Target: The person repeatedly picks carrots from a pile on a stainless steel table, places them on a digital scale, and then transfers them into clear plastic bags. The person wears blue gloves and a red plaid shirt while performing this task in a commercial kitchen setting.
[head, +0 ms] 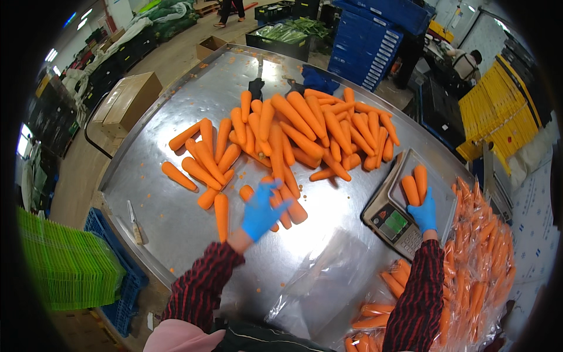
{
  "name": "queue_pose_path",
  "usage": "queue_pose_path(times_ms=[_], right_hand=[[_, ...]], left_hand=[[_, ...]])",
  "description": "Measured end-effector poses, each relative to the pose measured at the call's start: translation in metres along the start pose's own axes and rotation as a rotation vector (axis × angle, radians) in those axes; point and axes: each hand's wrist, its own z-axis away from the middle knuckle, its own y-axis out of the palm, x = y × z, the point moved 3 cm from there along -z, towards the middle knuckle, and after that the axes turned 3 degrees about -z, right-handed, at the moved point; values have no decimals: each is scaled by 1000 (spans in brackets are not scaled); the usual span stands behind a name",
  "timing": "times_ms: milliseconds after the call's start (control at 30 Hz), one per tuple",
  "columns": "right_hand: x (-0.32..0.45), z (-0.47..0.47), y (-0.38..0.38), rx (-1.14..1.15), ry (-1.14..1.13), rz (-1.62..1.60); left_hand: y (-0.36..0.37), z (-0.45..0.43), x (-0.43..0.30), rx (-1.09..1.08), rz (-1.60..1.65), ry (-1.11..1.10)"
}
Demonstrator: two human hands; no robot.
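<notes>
My left hand (264,212), in a blue glove and slightly blurred, hovers over loose carrots (294,210) with its fingers apart. Whether it touches them I cannot tell. At the right, my right hand (424,214), also gloved in blue, grips the lower ends of two carrots (415,185) above the pan of a digital scale (398,226). The scale's display is lit green. A large heap of carrots (303,127) lies across the middle of the steel table (176,246). Clear plastic bags (325,281) rest flat in front of me.
Bagged carrots (479,251) are piled beside and below the scale. A knife (134,222) lies near the left table edge, by green crates (66,259). Blue crates (365,44) and yellow crates (497,110) stand behind. A person (466,64) is at the back right.
</notes>
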Motion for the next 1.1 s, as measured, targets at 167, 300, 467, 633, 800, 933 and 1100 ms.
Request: queue_pose_path(times_ms=[167, 300, 467, 633, 800, 933, 1100], right_hand=[[30, 3, 7, 56, 194, -466], [107, 48, 46, 173, 266, -754], [183, 94, 147, 342, 218, -967], [237, 102, 193, 309, 270, -1218], [220, 165, 148, 671, 521, -1764], [199, 259, 75, 1100, 617, -2007], [159, 386, 16, 732, 837, -1747]], left_hand=[[3, -85, 28, 30, -223, -251], [29, -98, 59, 63, -104, -338], [0, -74, 54, 299, 752, -471], [-37, -24, -7, 379, 625, -164], [-64, -1, -77, 536, 54, 335], [-23, 36, -122, 489, -378, 1162], [40, 131, -141, 701, -322, 1412]])
